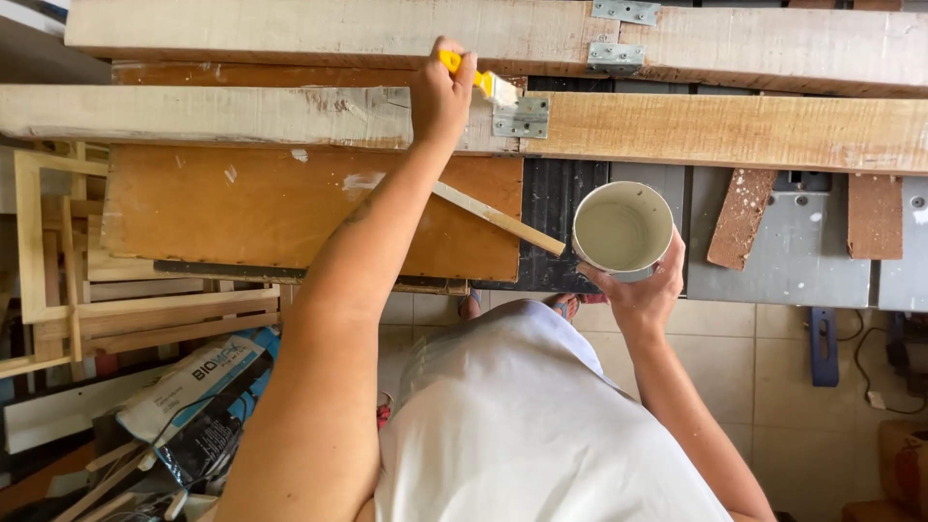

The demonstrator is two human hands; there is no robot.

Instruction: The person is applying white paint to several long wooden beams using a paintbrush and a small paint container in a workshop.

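Note:
My left hand is shut on a small paintbrush with a yellow handle, its white-loaded bristles resting on a long wooden beam beside a metal joining plate. Left of the brush the beam is coated whitish; right of the plate it is bare wood. My right hand holds a round white cup of pale paint from below, out over the workbench edge.
A second beam with metal plates lies farther back. A brown board and a thin wooden strip lie under my left arm. Wooden frames and bags crowd the left; grey bench and tiled floor are on the right.

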